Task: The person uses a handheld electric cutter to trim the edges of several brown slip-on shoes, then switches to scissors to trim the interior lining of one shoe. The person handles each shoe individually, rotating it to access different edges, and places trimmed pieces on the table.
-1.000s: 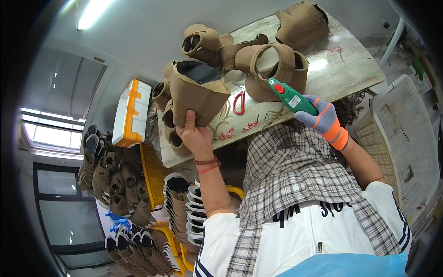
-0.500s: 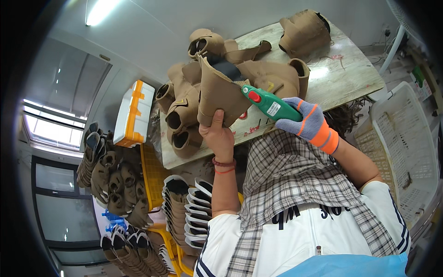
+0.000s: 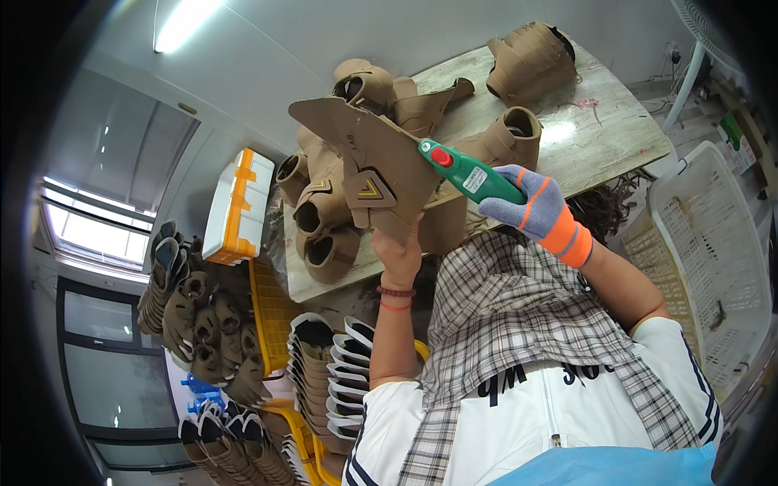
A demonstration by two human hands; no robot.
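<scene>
My left hand [image 3: 399, 253], bare, grips a brown boot upper [image 3: 381, 162] from below and holds it above the table. A yellow chevron patch shows on its side. In a grey and orange glove, my right hand [image 3: 531, 206] is wrapped round a green handheld power tool [image 3: 478, 176] with a red button. The tool's front end meets the upper's right edge, though its tip is too small to make out. Behind the held piece, more brown boot uppers [image 3: 328, 206] are heaped on the table [image 3: 604, 121].
A rolled brown piece [image 3: 531, 65] lies at the table's far end. Stacked uppers [image 3: 312, 344] stand below left, near yellow crates [image 3: 271, 316]. A white and orange box [image 3: 239, 206] is left of the table. A white plastic basket [image 3: 713, 251] stands at the right, below a fan [image 3: 705, 32].
My left hand has turned the upper so its patched side now shows and its top points to the upper left. The tool has shifted slightly left along its edge.
</scene>
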